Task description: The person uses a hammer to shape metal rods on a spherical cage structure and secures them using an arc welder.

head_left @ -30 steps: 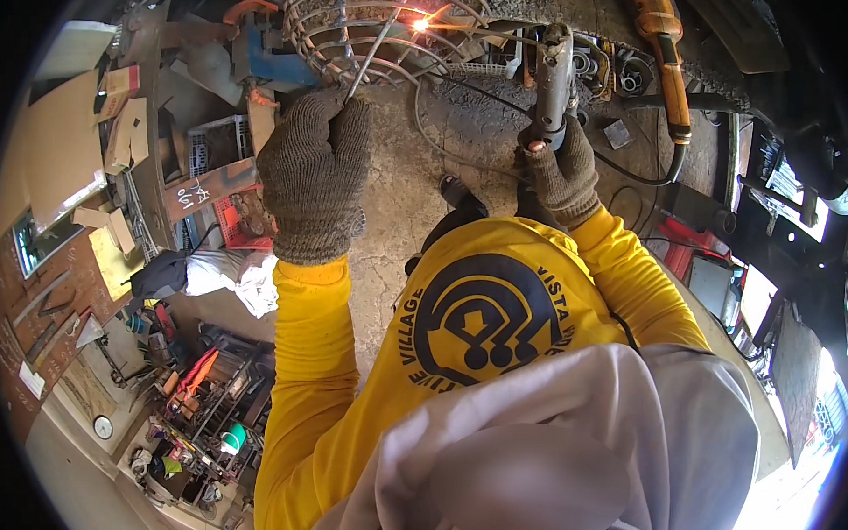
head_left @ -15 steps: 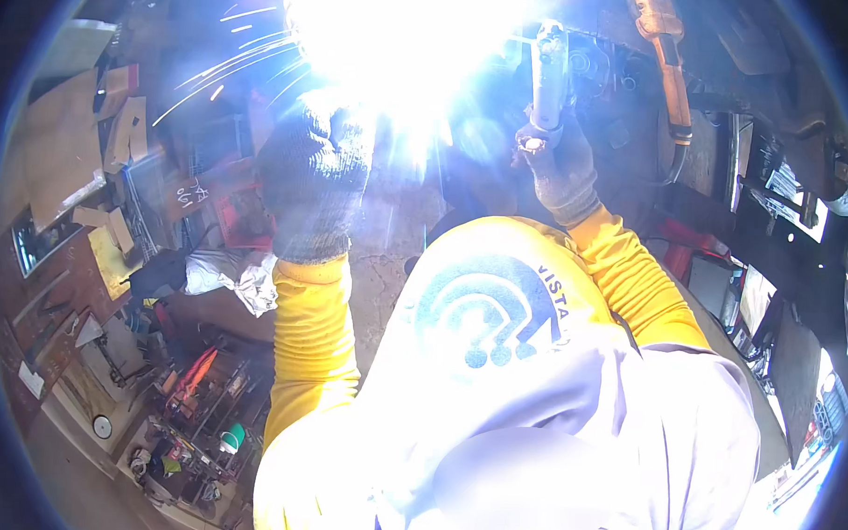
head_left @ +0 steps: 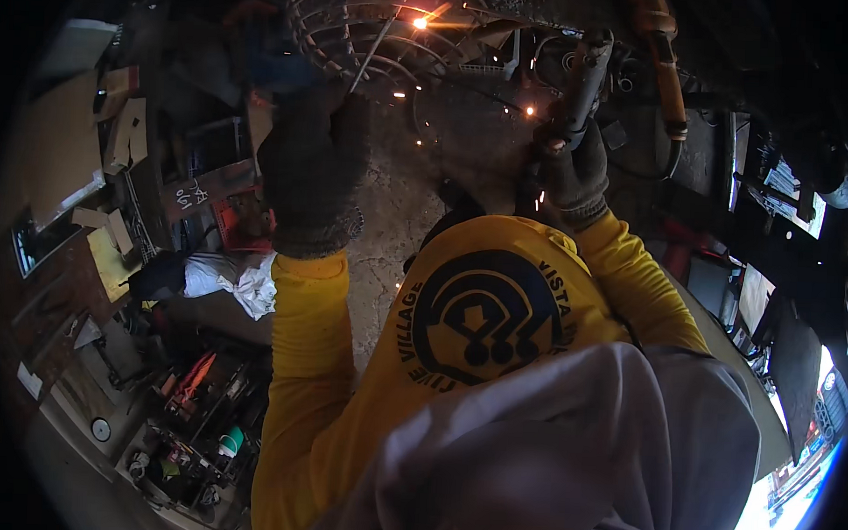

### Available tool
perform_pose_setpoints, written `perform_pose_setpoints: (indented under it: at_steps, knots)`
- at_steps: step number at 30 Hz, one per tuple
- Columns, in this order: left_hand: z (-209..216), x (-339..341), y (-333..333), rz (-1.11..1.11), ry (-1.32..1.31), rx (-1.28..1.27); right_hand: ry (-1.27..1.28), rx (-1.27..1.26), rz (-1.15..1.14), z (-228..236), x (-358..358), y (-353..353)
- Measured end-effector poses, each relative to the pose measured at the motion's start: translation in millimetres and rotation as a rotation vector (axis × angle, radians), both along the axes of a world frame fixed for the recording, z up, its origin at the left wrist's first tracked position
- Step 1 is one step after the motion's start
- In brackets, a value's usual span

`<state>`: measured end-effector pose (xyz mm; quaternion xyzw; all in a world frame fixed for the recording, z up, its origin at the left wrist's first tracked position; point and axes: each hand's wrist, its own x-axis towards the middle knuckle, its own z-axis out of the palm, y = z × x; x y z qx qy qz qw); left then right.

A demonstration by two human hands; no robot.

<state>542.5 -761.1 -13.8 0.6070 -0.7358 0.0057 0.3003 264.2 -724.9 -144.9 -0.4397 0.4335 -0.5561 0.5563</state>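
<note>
My left hand (head_left: 315,172), in a dark knitted glove, is closed around the lower end of a thin metal rod (head_left: 373,53). The rod slants up toward a frame of curved metal bars (head_left: 334,24) at the top of the view. Close to the rod's upper end, a small spot (head_left: 420,23) glows orange on the metal. Also gloved, my right hand (head_left: 578,177) grips a grey, tube-shaped welding electrode holder (head_left: 584,84) that points upward. Sparks fall between my hands. Dim light hides the left fingers in part.
An orange-handled tool with a cable (head_left: 664,63) hangs at the upper right. Red plastic bin (head_left: 243,219), white cloth bag (head_left: 227,279) and cardboard pieces (head_left: 64,150) stand to the left. A shelf of tools (head_left: 195,416) is at the lower left.
The blinding white arc has gone out, leaving a small orange glow and scattered sparks. The curved bars now show. The electrode holder has shifted slightly right and tilted.
</note>
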Motion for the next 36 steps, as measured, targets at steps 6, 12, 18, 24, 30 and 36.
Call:
perform_pose_setpoints:
  at_steps: [6, 12, 18, 24, 30, 36]
  knots:
    - [-5, 5, -1, -0.028, -0.037, -0.056, 0.099, 0.012, -0.001, -10, -10, 7]
    - [5, -1, 4, 0.051, -0.061, 0.113, 0.12, 0.05, -0.01, -4, -8, 11]
    - [6, 0, 3, 0.019, -0.11, 0.062, 0.045, 0.089, -0.007, 5, -7, 13]
    - [10, -4, 2, 0.018, -0.159, 0.065, 0.036, 0.086, -0.025, 2, -9, 15]
    - [17, -9, 4, 0.021, -0.173, 0.106, -0.003, 0.113, -0.042, 9, -16, 17]
    - [12, -10, 2, 0.003, -0.205, 0.094, -0.001, 0.119, -0.037, 15, -21, 16]
